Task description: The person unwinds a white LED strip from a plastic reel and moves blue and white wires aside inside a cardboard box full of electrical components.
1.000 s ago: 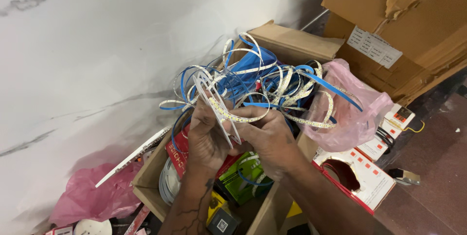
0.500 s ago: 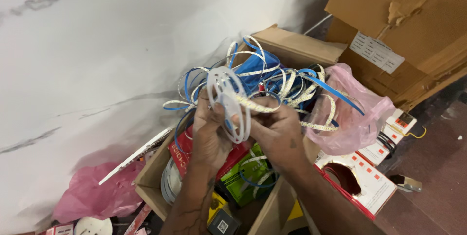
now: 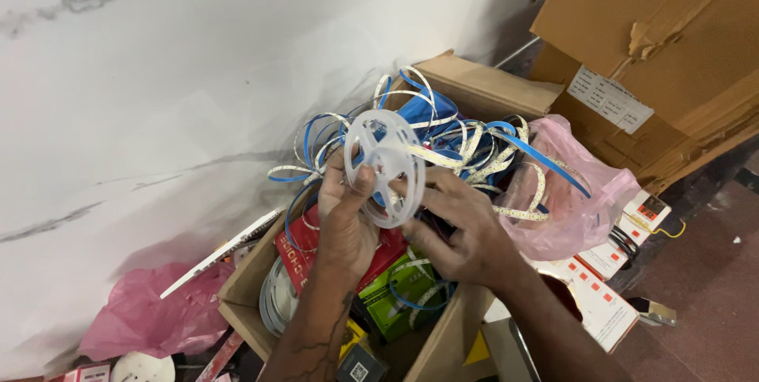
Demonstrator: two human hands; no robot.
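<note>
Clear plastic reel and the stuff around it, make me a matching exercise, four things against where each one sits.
Things:
1. clear plastic reel
2. pink plastic bag
3. tangled blue and white strip
4. large cardboard box

Places:
A. top right, against the wall
B. heaped in the open carton
C. held up by the left hand and right hand
D. just right of the carton

Pairs: 1-C, 2-D, 3-B, 4-A

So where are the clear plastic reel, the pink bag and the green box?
clear plastic reel (image 3: 385,167), head view, on its spoked face.
pink plastic bag (image 3: 581,204), head view, on its bulging side.
green box (image 3: 395,303), head view, on its top face.
</note>
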